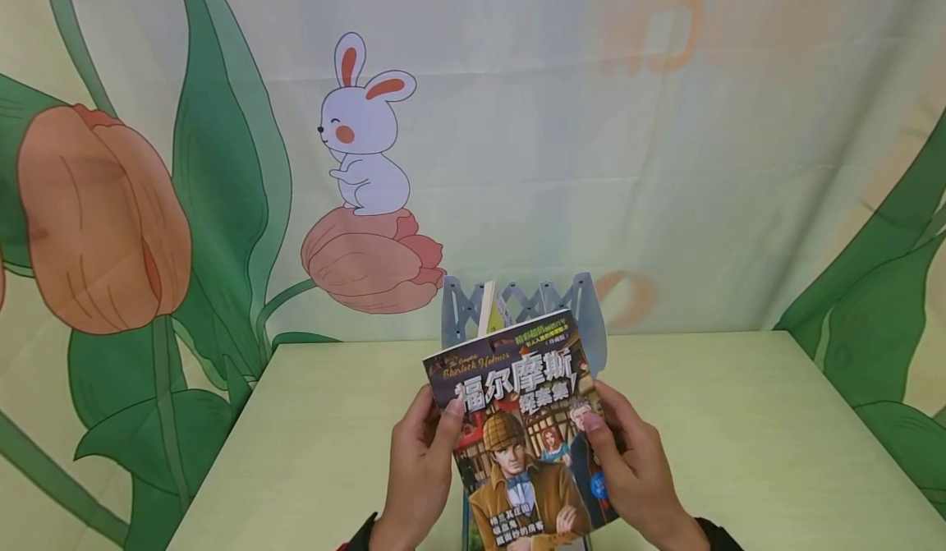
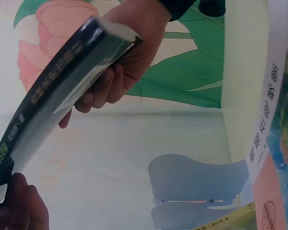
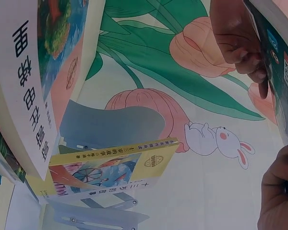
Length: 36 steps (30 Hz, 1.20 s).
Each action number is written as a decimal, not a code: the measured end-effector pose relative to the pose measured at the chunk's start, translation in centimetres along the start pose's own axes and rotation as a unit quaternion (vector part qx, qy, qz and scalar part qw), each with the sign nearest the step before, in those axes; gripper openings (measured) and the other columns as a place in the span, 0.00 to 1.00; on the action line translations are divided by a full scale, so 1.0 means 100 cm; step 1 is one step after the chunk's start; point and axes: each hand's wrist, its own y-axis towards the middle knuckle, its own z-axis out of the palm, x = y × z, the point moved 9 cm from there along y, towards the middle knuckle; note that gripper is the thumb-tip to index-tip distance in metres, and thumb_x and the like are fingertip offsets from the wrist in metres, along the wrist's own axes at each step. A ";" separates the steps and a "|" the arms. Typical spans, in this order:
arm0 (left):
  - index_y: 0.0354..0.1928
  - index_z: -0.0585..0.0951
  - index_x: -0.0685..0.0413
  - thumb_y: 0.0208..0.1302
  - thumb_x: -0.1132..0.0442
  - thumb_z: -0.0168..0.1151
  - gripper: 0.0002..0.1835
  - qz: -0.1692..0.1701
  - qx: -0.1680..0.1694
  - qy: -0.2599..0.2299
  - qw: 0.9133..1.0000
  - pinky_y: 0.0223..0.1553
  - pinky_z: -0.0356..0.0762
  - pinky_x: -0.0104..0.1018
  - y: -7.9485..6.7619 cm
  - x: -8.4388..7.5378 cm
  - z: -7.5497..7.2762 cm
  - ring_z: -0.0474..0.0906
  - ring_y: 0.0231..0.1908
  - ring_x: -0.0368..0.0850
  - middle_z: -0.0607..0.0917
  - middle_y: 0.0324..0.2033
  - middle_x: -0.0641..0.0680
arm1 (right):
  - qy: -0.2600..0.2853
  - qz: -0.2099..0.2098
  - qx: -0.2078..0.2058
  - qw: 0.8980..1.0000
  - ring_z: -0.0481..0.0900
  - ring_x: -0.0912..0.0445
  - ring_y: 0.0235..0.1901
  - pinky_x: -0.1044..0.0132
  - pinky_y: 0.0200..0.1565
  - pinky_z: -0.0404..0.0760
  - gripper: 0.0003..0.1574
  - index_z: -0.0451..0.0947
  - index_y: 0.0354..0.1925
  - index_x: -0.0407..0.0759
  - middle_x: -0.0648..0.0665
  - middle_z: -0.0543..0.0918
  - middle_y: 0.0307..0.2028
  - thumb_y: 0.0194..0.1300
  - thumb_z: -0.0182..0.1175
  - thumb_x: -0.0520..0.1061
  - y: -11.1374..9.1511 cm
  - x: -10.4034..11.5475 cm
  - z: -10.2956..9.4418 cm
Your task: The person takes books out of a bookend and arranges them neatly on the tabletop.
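Both hands hold a paperback book (image 1: 521,444) with a Sherlock Holmes cover, its front facing up toward the head camera. My left hand (image 1: 417,465) grips the left edge, thumb on the cover. On the opposite edge my right hand (image 1: 639,469) holds it the same way, fingers behind. The dark spine and back cover of the paperback show in the left wrist view. Behind it stands a grey-blue expandable book rack (image 1: 589,321), partly hidden in the head view. A thin yellow book (image 3: 110,167) stands upright inside the rack.
Close to the wrist cameras are more books, including one with a white spine (image 3: 24,81) and a painted cover. A pale green table (image 1: 310,436) lies beneath everything. At its back hangs a cloth (image 1: 517,124) printed with tulips and a rabbit.
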 end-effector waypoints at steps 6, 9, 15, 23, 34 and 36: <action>0.64 0.72 0.57 0.75 0.62 0.49 0.18 -0.010 0.025 0.004 1.000 0.45 0.82 0.31 -0.012 0.008 0.002 0.83 0.43 0.39 0.84 0.48 0.61 | -0.002 -0.033 -0.022 0.999 0.71 0.65 0.17 0.72 0.19 0.72 0.28 0.66 0.66 0.35 0.47 0.75 0.24 0.70 0.46 0.25 -0.003 0.001 -0.002; 0.64 0.71 0.58 0.74 0.63 0.50 0.19 -0.021 0.033 0.008 0.999 0.46 0.82 0.32 -0.018 0.013 0.002 0.84 0.46 0.42 0.84 0.51 0.63 | -0.007 -0.044 -0.033 0.998 0.68 0.65 0.15 0.74 0.18 0.69 0.29 0.67 0.66 0.33 0.47 0.73 0.22 0.68 0.47 0.23 -0.004 0.001 -0.003; 0.63 0.73 0.60 0.73 0.58 0.54 0.21 -0.055 0.048 0.042 0.996 0.46 0.81 0.31 -0.028 0.027 0.002 0.85 0.45 0.41 0.85 0.50 0.62 | -0.012 -0.024 -0.042 0.999 0.72 0.66 0.17 0.72 0.19 0.72 0.28 0.67 0.65 0.36 0.46 0.76 0.24 0.70 0.47 0.25 -0.005 -0.001 -0.004; 0.60 0.76 0.62 0.73 0.58 0.55 0.20 -0.030 0.030 0.050 0.998 0.40 0.82 0.31 -0.030 0.026 -0.001 0.84 0.36 0.35 0.87 0.42 0.61 | -0.006 -0.006 -0.044 0.999 0.73 0.66 0.19 0.70 0.19 0.74 0.27 0.67 0.65 0.37 0.45 0.79 0.27 0.71 0.47 0.27 -0.006 -0.003 -0.004; 0.61 0.77 0.63 0.71 0.64 0.56 0.19 -0.032 0.015 0.036 0.999 0.39 0.82 0.31 -0.027 0.028 -0.008 0.83 0.32 0.35 0.87 0.37 0.59 | 0.002 0.041 0.015 0.999 0.64 0.66 0.16 0.70 0.18 0.68 0.26 0.64 0.66 0.37 0.49 0.73 0.21 0.72 0.50 0.30 -0.013 -0.013 0.001; 0.61 0.76 0.64 0.71 0.64 0.57 0.20 -0.043 0.015 0.035 0.998 0.38 0.81 0.30 -0.028 0.030 -0.009 0.81 0.31 0.34 0.86 0.35 0.59 | -0.004 0.063 0.025 0.998 0.63 0.67 0.16 0.70 0.19 0.68 0.27 0.64 0.67 0.37 0.51 0.72 0.21 0.72 0.51 0.33 -0.015 -0.017 0.002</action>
